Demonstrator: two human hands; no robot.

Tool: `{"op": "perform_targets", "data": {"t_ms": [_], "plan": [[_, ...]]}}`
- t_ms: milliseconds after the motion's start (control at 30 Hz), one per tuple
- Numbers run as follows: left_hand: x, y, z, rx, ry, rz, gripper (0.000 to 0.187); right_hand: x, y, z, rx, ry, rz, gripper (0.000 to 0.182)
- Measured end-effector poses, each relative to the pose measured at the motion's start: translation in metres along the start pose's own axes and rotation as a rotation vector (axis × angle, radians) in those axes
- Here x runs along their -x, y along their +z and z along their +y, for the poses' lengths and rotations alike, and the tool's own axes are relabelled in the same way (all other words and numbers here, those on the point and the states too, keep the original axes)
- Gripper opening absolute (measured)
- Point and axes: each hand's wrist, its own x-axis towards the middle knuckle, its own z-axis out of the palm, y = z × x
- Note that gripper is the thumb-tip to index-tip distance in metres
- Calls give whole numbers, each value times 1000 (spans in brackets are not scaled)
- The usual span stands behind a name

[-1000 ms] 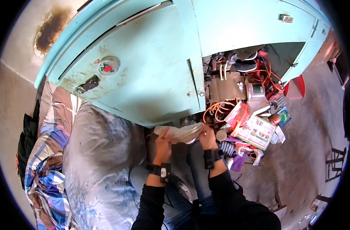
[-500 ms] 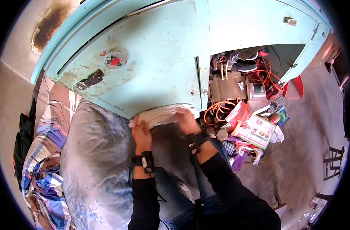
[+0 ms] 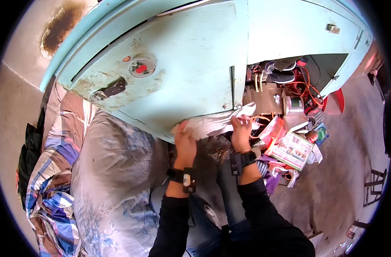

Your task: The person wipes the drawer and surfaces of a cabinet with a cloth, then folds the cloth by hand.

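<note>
A white cloth [image 3: 212, 124], long and bunched, stretches between my hands along the lower edge of the pale blue cabinet [image 3: 182, 64]. My left hand [image 3: 185, 143] has its fingers closed on the cloth's left end. Near the right end, my right hand [image 3: 241, 130] grips it, and a loose corner sticks up beyond the fingers. Black straps with small devices sit on both wrists. Below the cloth, a dark mesh container [image 3: 219, 150] with small pieces in it is partly visible between my hands.
An open cabinet compartment on the right holds shoes [image 3: 283, 77], a cardboard box [image 3: 264, 96] and orange cord [image 3: 304, 88]. Clutter spills out below, including a printed box [image 3: 291, 150]. A bed [image 3: 110, 171] with a plaid blanket [image 3: 58, 167] lies left; a dark stool [image 3: 375, 186] stands far right.
The cloth is pulled out longer, its right end now raised past my right hand. Both hands sit further right in view, and the whole scene has shifted slightly right. The mesh container has come into sight.
</note>
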Motion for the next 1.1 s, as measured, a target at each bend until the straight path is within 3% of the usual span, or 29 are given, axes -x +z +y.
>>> {"op": "perform_targets", "data": {"t_ms": [67, 133, 200, 267, 300, 333, 400, 467, 533, 733, 800, 833, 900, 933, 1000, 1067, 1100], "plan": [[-7, 5, -8, 42, 66, 19, 31, -5, -4, 7, 147, -18, -67, 27], [-8, -9, -1, 70, 8, 15, 31, -3, -2, 24, 188, 13, -81, 25], [-10, -34, 14, 27, 74, 117, 33, 14, 11, 36, 210, 52, -97, 25], [-5, -58, 41, 5, 146, 154, 36, 24, 7, 80, 506, 77, -166, 20], [-2, -72, 54, -1, 145, 154, 36, 43, 23, 81, 389, 184, -231, 19], [1, -86, 66, -4, 183, 184, 36, 52, 26, 100, 567, 177, -251, 21], [8, -103, 77, -15, 227, 221, 36, 75, 41, 110, 429, 258, -281, 22], [11, -111, 83, 107, 161, 308, 37, 81, 39, 127, 256, 333, -265, 23], [16, -108, 75, 39, 167, 247, 38, 74, 30, 119, 257, 312, -286, 19], [-4, -58, -7, 76, -141, 30, 38, -19, -44, 58, 278, 318, -232, 11], [5, -27, -20, -744, 145, -139, 36, -37, -42, 26, 60, 334, -198, 12], [-5, -28, -38, -742, 147, -128, 36, -41, -39, 23, -12, 418, -119, 9], [-25, -38, -66, 394, -200, 68, 36, -42, -28, 25, -74, 485, 15, 8], [-25, -48, -66, 402, -196, 77, 36, -39, -28, 27, -65, 493, 12, 8], [-15, -62, -40, 102, -145, 34, 36, -36, -32, 35, -57, 461, -72, 10], [-15, -89, -34, 124, -123, 106, 36, -27, -30, 57, -48, 509, -104, 12], [-13, -98, -30, 147, -103, 175, 37, -20, -31, 65, 685, 178, -374, 13]]}}
